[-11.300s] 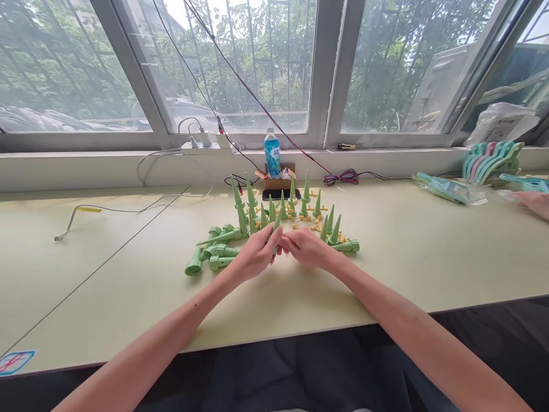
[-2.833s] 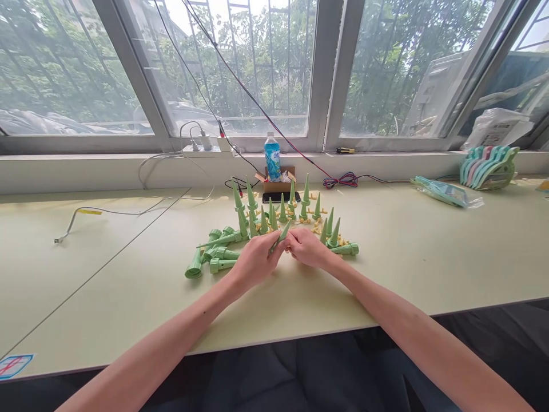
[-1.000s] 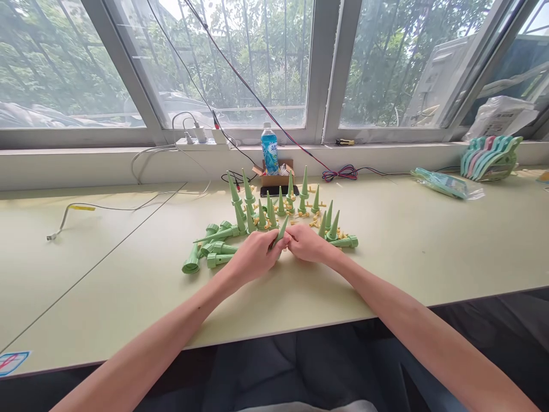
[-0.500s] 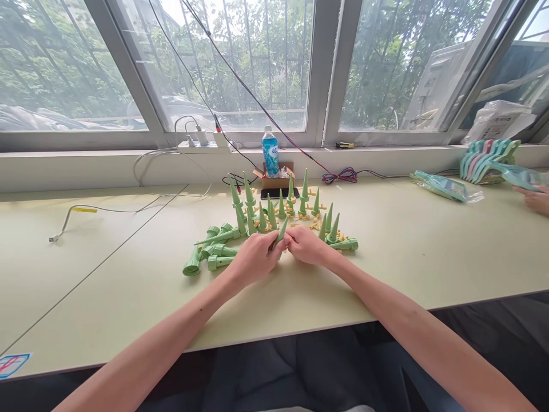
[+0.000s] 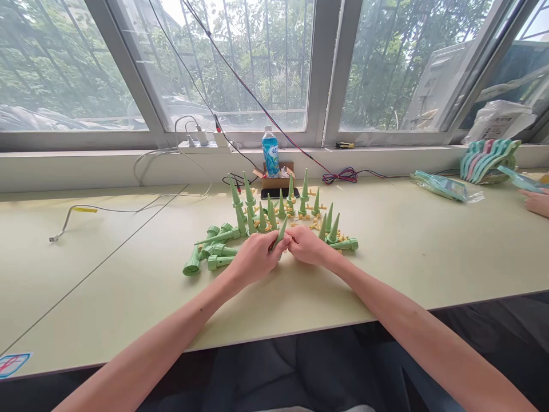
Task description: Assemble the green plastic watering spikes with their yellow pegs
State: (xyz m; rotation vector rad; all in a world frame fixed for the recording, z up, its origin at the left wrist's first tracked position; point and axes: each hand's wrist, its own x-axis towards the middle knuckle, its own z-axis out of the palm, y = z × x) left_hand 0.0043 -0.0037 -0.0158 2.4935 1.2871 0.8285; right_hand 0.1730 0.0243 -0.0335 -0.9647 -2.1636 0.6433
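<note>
My left hand [image 5: 258, 252] is closed round a green plastic watering spike [image 5: 281, 230], its pointed tip slanting up to the right. Close against it, my right hand [image 5: 307, 245] is closed in a pinch at the spike's side; what its fingers hold is hidden. Behind both hands, several green spikes [image 5: 262, 218] stand upright on their caps, with small yellow valves [image 5: 316, 222] scattered among them. More green spikes [image 5: 218, 262] lie on their sides by my left hand, and another lying spike [image 5: 345, 245] is to the right of my right hand.
On the pale table [image 5: 412, 257], a blue-labelled bottle [image 5: 270, 153] stands at a small cardboard box [image 5: 274, 182]. Wrapped teal items [image 5: 444, 186] and clothes hangers [image 5: 489, 161] lie far right, near another person's hand [image 5: 536, 201]. A cable [image 5: 120, 210] runs along the left.
My hands and the spike stay almost in place. At the far right, the other person's hand has shifted slightly with the teal item it holds.
</note>
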